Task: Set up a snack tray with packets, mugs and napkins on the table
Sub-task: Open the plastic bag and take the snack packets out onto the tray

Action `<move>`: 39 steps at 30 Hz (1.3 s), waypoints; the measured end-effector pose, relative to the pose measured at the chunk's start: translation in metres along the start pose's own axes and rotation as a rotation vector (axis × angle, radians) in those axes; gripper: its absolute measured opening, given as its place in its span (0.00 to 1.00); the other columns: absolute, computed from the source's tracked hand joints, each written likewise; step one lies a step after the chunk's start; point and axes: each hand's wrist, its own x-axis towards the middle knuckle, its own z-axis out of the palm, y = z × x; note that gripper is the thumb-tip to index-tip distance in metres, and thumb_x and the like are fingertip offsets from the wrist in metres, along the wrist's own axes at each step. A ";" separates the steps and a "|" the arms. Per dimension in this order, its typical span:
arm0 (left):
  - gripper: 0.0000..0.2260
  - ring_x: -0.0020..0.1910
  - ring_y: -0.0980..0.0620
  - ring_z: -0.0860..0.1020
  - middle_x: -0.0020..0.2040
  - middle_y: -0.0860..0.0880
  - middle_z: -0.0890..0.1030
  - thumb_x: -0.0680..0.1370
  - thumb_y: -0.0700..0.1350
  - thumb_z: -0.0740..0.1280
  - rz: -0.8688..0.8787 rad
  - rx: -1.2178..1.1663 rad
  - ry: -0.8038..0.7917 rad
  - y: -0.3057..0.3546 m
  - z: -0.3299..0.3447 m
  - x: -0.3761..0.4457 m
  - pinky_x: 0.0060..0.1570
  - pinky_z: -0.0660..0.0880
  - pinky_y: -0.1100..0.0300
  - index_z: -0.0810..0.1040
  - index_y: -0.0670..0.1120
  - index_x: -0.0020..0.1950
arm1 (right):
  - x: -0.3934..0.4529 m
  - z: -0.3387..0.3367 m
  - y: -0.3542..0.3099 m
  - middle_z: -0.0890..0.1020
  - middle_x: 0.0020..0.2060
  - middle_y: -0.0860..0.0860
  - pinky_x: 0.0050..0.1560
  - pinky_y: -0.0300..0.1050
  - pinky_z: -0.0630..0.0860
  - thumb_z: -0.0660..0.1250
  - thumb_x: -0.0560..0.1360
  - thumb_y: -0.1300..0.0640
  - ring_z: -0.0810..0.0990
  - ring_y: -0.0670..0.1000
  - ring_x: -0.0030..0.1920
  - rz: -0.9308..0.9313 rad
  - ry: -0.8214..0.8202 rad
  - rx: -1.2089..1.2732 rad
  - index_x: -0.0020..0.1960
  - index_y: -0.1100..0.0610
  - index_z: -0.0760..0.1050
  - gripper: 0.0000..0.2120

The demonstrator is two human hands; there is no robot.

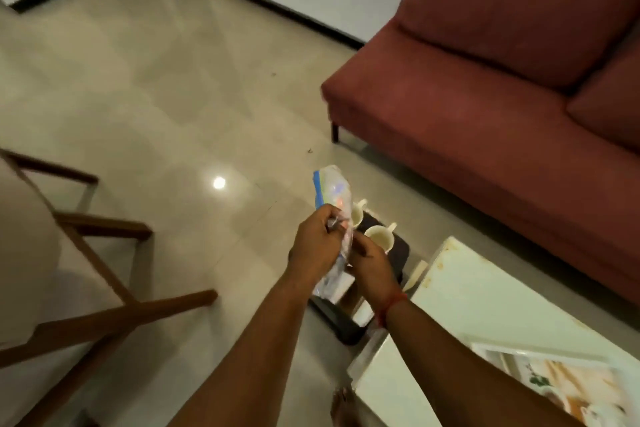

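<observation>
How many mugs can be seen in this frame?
2. One mug sits at the tray's far end, partly behind the packet held in both hands; the other mug stands just nearer, beside the right hand. The hands and packet may hide more.

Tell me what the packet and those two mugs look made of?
The packet, held in both hands, looks like thin clear plastic film, crinkled and glossy with a blue edge. The two mugs look like glazed ceramic, smooth pale cream with thick handles, though plastic is possible.
</observation>
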 end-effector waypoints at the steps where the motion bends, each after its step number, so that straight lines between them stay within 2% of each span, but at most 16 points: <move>1: 0.07 0.44 0.58 0.80 0.43 0.55 0.81 0.78 0.45 0.66 0.032 -0.005 -0.036 0.019 0.015 -0.006 0.46 0.75 0.63 0.75 0.57 0.42 | -0.010 -0.018 -0.011 0.86 0.52 0.56 0.53 0.46 0.82 0.60 0.81 0.63 0.85 0.51 0.49 0.018 0.058 0.060 0.58 0.57 0.81 0.12; 3: 0.08 0.42 0.58 0.79 0.40 0.54 0.80 0.78 0.45 0.66 0.104 0.010 -0.114 0.055 0.055 -0.020 0.42 0.74 0.67 0.74 0.56 0.40 | -0.030 -0.061 -0.028 0.84 0.54 0.61 0.56 0.57 0.81 0.61 0.80 0.59 0.84 0.56 0.50 0.068 0.161 0.202 0.59 0.58 0.81 0.12; 6: 0.06 0.40 0.52 0.79 0.38 0.51 0.80 0.77 0.43 0.65 0.230 0.134 -0.262 0.094 0.120 -0.049 0.41 0.77 0.58 0.73 0.53 0.41 | -0.055 -0.125 -0.044 0.86 0.50 0.56 0.45 0.54 0.83 0.59 0.80 0.42 0.86 0.55 0.47 0.127 0.281 0.464 0.58 0.56 0.81 0.21; 9: 0.09 0.42 0.51 0.78 0.42 0.48 0.81 0.72 0.35 0.62 0.417 0.261 -0.489 0.121 0.191 -0.088 0.45 0.76 0.56 0.76 0.47 0.45 | -0.093 -0.198 -0.055 0.85 0.55 0.56 0.63 0.59 0.76 0.58 0.77 0.33 0.83 0.58 0.57 0.048 0.376 0.562 0.58 0.54 0.82 0.28; 11: 0.10 0.43 0.55 0.75 0.44 0.49 0.81 0.70 0.33 0.62 0.551 0.304 -0.594 0.137 0.235 -0.117 0.45 0.73 0.63 0.77 0.45 0.47 | -0.127 -0.247 -0.057 0.86 0.52 0.58 0.60 0.57 0.78 0.61 0.77 0.37 0.84 0.58 0.54 -0.011 0.475 0.537 0.55 0.56 0.83 0.24; 14: 0.08 0.43 0.61 0.74 0.44 0.57 0.77 0.71 0.35 0.65 0.684 0.235 -0.714 0.163 0.295 -0.159 0.46 0.69 0.73 0.78 0.46 0.45 | -0.179 -0.319 -0.051 0.84 0.42 0.61 0.39 0.47 0.80 0.63 0.77 0.59 0.84 0.57 0.39 -0.052 0.677 0.396 0.46 0.65 0.81 0.11; 15: 0.07 0.44 0.61 0.74 0.44 0.56 0.77 0.70 0.37 0.67 0.675 0.172 -0.730 0.171 0.314 -0.174 0.47 0.70 0.72 0.78 0.48 0.44 | -0.196 -0.342 -0.047 0.82 0.40 0.62 0.36 0.45 0.78 0.62 0.75 0.63 0.82 0.57 0.37 -0.062 0.716 0.332 0.45 0.65 0.80 0.10; 17: 0.06 0.48 0.55 0.77 0.48 0.51 0.77 0.70 0.41 0.69 0.512 -0.014 -0.694 0.183 0.352 -0.201 0.50 0.72 0.68 0.77 0.50 0.44 | -0.231 -0.385 -0.039 0.82 0.40 0.61 0.36 0.47 0.79 0.61 0.74 0.64 0.82 0.58 0.39 -0.044 0.737 0.254 0.46 0.62 0.80 0.09; 19: 0.07 0.52 0.49 0.77 0.53 0.47 0.75 0.74 0.41 0.70 0.247 -0.173 -0.531 0.190 0.387 -0.221 0.54 0.75 0.63 0.77 0.50 0.49 | -0.263 -0.420 -0.034 0.83 0.42 0.61 0.37 0.51 0.81 0.62 0.76 0.63 0.82 0.60 0.43 -0.037 0.733 0.161 0.47 0.62 0.81 0.09; 21: 0.10 0.53 0.46 0.77 0.56 0.45 0.74 0.76 0.45 0.71 0.030 -0.132 -0.409 0.194 0.420 -0.237 0.58 0.75 0.52 0.77 0.45 0.55 | -0.291 -0.454 -0.022 0.82 0.40 0.62 0.41 0.56 0.80 0.62 0.77 0.63 0.82 0.60 0.43 -0.070 0.745 -0.006 0.43 0.65 0.80 0.10; 23: 0.15 0.49 0.46 0.78 0.51 0.43 0.78 0.77 0.48 0.70 -0.121 -0.054 -0.492 0.197 0.450 -0.254 0.56 0.76 0.50 0.77 0.42 0.58 | -0.317 -0.482 -0.010 0.80 0.36 0.58 0.37 0.54 0.79 0.62 0.78 0.61 0.80 0.57 0.39 -0.068 0.716 -0.064 0.39 0.60 0.79 0.11; 25: 0.14 0.48 0.45 0.79 0.50 0.39 0.81 0.78 0.50 0.69 -0.218 -0.001 -0.624 0.198 0.470 -0.271 0.54 0.77 0.49 0.78 0.41 0.57 | -0.335 -0.503 0.004 0.80 0.35 0.54 0.35 0.45 0.78 0.62 0.79 0.59 0.80 0.53 0.38 -0.061 0.646 -0.076 0.39 0.56 0.79 0.12; 28: 0.11 0.52 0.38 0.81 0.52 0.37 0.82 0.78 0.49 0.68 -0.290 0.011 -0.677 0.199 0.491 -0.295 0.57 0.78 0.43 0.79 0.42 0.54 | -0.355 -0.529 0.022 0.80 0.36 0.51 0.35 0.40 0.75 0.63 0.80 0.57 0.79 0.49 0.37 -0.054 0.559 -0.131 0.42 0.55 0.79 0.10; 32: 0.06 0.44 0.43 0.81 0.47 0.40 0.83 0.78 0.44 0.68 -0.312 -0.036 -0.650 0.192 0.497 -0.312 0.52 0.79 0.44 0.78 0.42 0.51 | -0.369 -0.544 0.036 0.80 0.39 0.53 0.37 0.44 0.79 0.62 0.81 0.55 0.81 0.51 0.39 0.034 0.415 -0.199 0.47 0.57 0.78 0.09; 37: 0.03 0.42 0.47 0.79 0.44 0.46 0.82 0.77 0.43 0.69 -0.196 -0.020 -0.679 0.194 0.485 -0.320 0.44 0.80 0.51 0.79 0.47 0.49 | -0.389 -0.546 0.045 0.80 0.44 0.54 0.39 0.45 0.80 0.59 0.79 0.62 0.82 0.51 0.39 0.216 0.207 -0.226 0.56 0.63 0.75 0.08; 39: 0.05 0.46 0.47 0.81 0.47 0.47 0.82 0.77 0.43 0.69 -0.112 0.028 -0.689 0.196 0.479 -0.322 0.44 0.79 0.52 0.78 0.49 0.53 | -0.391 -0.538 0.043 0.81 0.47 0.56 0.40 0.46 0.79 0.60 0.78 0.63 0.82 0.54 0.41 0.247 0.227 -0.168 0.58 0.63 0.73 0.10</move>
